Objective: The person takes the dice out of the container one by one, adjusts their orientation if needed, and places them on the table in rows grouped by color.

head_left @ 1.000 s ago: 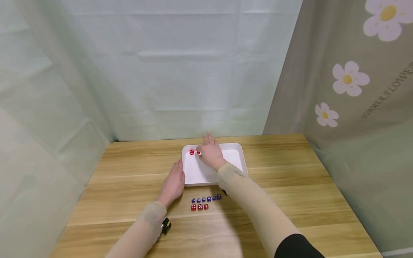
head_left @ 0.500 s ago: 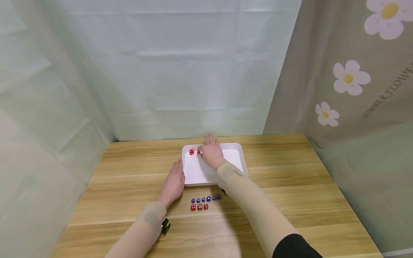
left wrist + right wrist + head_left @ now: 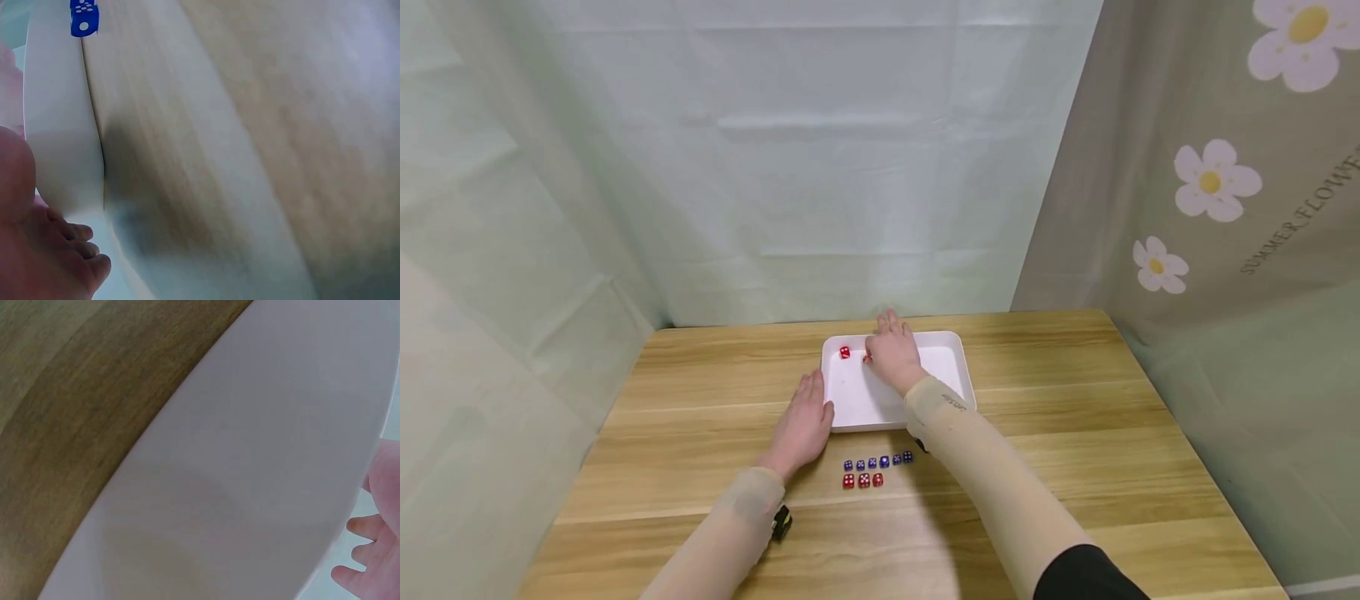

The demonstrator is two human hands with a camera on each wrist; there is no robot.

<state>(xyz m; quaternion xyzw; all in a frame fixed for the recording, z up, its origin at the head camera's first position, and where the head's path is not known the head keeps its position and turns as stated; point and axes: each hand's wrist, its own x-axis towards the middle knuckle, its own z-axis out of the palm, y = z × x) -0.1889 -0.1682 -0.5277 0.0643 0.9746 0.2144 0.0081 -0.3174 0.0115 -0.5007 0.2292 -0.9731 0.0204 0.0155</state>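
A shallow white tray (image 3: 865,417) lies near the table's back edge. Over it, my right hand (image 3: 895,357) holds a red die (image 3: 867,359) between thumb and index finger, its other fingers stretched forward. The hand covers part of that die. Another red die (image 3: 845,352) sits in the tray's back left corner. My left hand (image 3: 802,423) rests against the tray's left side, fingers extended along it and thumb at the front left corner. In the right wrist view, the tray's wall (image 3: 250,437) fills the middle and hides the pinch.
Before the tray, on the wooden table (image 3: 1052,450), a row of several small blue dice (image 3: 884,462) lies behind a row of three red dice (image 3: 864,481). A pale curtain (image 3: 842,183) hangs behind the table.
The small red die beside my right hand has shifted slightly right and toward me, tilting between the fingers. My left thumb has spread out a little onto the tray's corner.
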